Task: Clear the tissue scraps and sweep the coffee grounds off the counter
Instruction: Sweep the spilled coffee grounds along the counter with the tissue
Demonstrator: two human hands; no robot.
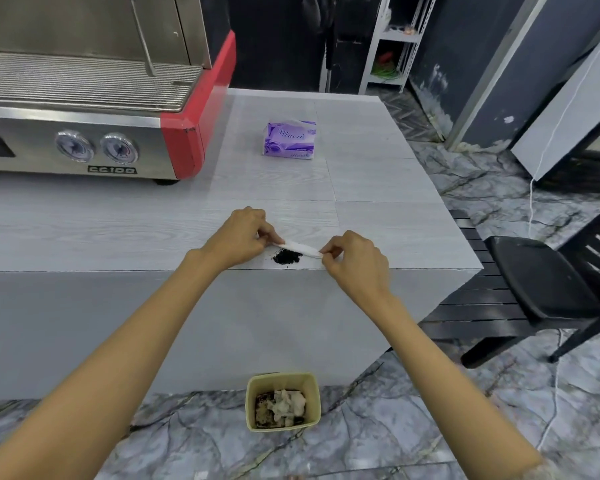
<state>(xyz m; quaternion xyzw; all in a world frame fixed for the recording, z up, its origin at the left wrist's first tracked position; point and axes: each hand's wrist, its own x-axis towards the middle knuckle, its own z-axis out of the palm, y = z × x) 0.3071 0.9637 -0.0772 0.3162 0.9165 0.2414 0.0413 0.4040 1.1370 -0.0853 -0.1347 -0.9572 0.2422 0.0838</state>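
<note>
Two bare forearms reach in from the bottom edge and meet over the near edge of the pale wood-grain counter (378,188). Between them a folded white tissue (300,249) is stretched like a short strip, tilted slightly down toward the right. Fingers of the left hand (238,239) are pinched together on its left end; fingers of the right hand (352,261) are pinched on its right end. Directly below the strip, on the side nearer the counter's edge, sits a small dark heap of coffee grounds (286,257), just beside the left fingertips and a little left of the right ones, with a few loose specks at the very edge. On the floor under the hands stands a yellow bin (282,377) holding crumpled tissue scraps (288,403) and dark residue. Well beyond the fingers lies a purple tissue pack (290,138), and far to their left stands a steel and red espresso machine (94,98). A black chair (541,271) stands to the right of the counter.
</note>
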